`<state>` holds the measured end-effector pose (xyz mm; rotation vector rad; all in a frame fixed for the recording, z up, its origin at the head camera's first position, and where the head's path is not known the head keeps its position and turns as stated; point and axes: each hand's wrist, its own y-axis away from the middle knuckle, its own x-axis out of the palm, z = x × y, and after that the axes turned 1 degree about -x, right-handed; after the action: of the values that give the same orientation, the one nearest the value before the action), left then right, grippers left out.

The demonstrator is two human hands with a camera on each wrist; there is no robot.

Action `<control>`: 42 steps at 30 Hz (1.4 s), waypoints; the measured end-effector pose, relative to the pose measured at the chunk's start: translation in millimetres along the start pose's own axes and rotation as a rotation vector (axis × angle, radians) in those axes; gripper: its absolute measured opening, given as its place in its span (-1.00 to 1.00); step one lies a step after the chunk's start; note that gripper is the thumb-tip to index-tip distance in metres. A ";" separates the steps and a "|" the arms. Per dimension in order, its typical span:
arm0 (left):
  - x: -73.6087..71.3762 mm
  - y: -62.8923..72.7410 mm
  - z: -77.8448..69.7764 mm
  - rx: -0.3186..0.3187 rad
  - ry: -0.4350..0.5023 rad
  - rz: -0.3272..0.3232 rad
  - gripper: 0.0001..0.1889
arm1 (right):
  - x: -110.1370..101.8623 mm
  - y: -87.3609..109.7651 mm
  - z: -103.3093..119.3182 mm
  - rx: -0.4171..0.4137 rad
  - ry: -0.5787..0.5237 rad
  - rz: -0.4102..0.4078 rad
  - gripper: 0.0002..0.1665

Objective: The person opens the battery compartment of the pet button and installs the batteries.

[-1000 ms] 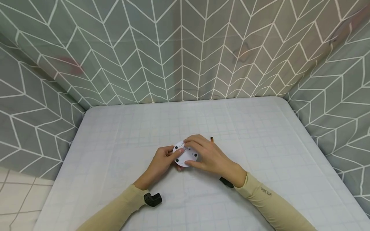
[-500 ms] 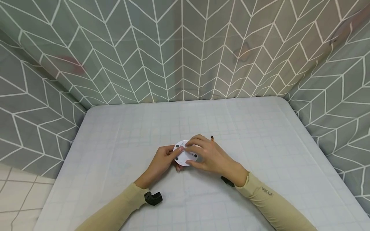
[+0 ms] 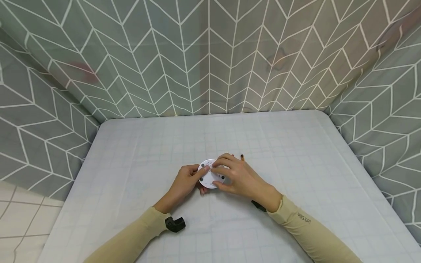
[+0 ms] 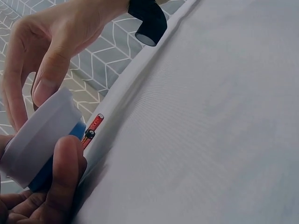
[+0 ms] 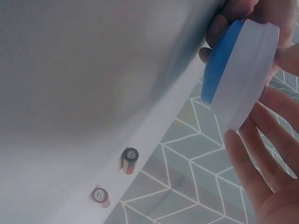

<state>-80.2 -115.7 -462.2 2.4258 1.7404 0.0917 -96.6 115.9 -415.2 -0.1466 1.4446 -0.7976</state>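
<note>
A round device (image 3: 208,179), white with small black feet and a cluster of holes on its upturned face, is held above the table between both hands. Its other side is blue, as the left wrist view shows on the device (image 4: 39,135). My left hand (image 3: 185,182) grips it from the left, thumb on the white face and fingers beneath. The right hand (image 3: 241,179) has bent fingertips on the face by the holes and its thumb at the near edge. Those fingers hide part of the face. Two batteries, one nearer (image 5: 130,161) and one farther (image 5: 101,197), lie beyond the right hand.
A pale cloth covers the table (image 3: 158,146). Grey patterned curtains (image 3: 210,58) hang behind it and along both sides. Each wrist carries a black camera, such as the left wrist's camera (image 3: 175,224). White floor tiles (image 3: 23,215) show at lower left.
The device has turned and shifted slightly between the hands, and both hands keep nearly the same places. A second battery's end now shows above the right hand.
</note>
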 end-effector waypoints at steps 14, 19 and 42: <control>1.7 0.6 0.6 -0.021 -0.005 -0.022 -0.50 | 0.7 1.0 2.0 -0.026 0.020 -0.012 -0.62; 2.1 0.9 1.5 -0.023 -0.013 -0.024 -0.51 | 0.7 0.2 5.7 -0.037 0.029 -0.008 -0.69; 2.9 1.3 3.3 0.001 -0.023 -0.043 -0.54 | 6.7 1.8 8.7 -0.010 0.075 -0.030 -0.74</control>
<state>-77.6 -113.7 -465.4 2.3792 1.7828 0.0578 -88.5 110.2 -420.3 -0.1478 1.5207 -0.8279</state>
